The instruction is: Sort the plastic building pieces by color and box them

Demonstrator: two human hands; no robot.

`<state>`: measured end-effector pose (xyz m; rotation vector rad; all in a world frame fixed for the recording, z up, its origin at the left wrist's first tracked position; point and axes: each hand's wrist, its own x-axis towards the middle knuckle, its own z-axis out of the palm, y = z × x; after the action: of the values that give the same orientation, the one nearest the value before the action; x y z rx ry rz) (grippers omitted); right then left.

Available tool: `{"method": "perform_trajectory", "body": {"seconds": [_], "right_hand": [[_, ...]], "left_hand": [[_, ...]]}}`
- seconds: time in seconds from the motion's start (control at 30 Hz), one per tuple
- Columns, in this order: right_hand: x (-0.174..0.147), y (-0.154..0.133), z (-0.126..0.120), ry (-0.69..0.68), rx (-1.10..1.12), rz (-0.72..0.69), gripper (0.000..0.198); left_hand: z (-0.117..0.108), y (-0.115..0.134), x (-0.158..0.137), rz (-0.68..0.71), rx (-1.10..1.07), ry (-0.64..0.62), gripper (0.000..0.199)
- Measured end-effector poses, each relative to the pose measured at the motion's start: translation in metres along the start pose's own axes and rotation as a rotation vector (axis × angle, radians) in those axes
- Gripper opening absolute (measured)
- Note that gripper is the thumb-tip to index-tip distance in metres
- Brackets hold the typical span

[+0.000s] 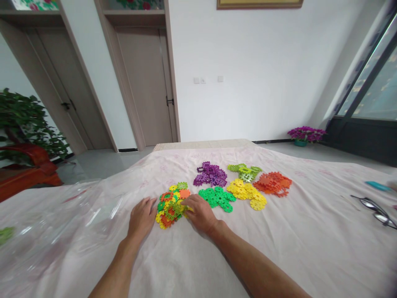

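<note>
A mixed heap of flat plastic interlocking pieces [171, 207], in yellow, green and orange, lies between my hands. My left hand [142, 217] rests on the cloth along the heap's left side, fingers loosely stretched, holding nothing. At the heap's right edge, my right hand [200, 213] has its fingers curled together around what looks like a yellow interlocking disc [187, 208]. Sorted by colour, other pieces form separate piles: purple [211, 174], green [217, 197], yellow [246, 192], light green [245, 170] and orange-red [273, 183].
Clear plastic packaging [89, 219] spreads over the left of the cloth-covered table [297, 240], near a light green piece [6, 234]. Eyeglasses [376, 211] and a blue object [377, 186] lie at the right. A wooden chair [34, 167] stands at the left edge.
</note>
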<state>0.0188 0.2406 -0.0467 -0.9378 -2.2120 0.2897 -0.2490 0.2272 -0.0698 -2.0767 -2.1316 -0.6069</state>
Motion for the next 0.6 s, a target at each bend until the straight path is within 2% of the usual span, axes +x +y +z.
{"method": "perform_trajectory", "body": {"seconds": [0.2, 0.37, 0.47, 0.6], "right_hand": [[0.0003, -0.0035, -0.0015, 0.02, 0.049, 0.047, 0.019], [0.005, -0.0053, -0.0014, -0.054, -0.056, 0.05, 0.043], [0.0068, -0.003, 0.0013, -0.11, -0.062, 0.039, 0.04], [0.0068, -0.0004, 0.003, -0.074, -0.03, 0.039, 0.038]], "left_hand": [[0.0022, -0.0013, 0.0005, 0.011, -0.009, 0.002, 0.04], [0.0038, -0.0019, 0.0013, 0.002, -0.011, 0.006, 0.038], [0.0034, -0.0016, 0.0014, 0.009, -0.004, -0.003, 0.04], [0.0023, -0.0007, 0.001, 0.012, -0.006, -0.01, 0.042]]}}
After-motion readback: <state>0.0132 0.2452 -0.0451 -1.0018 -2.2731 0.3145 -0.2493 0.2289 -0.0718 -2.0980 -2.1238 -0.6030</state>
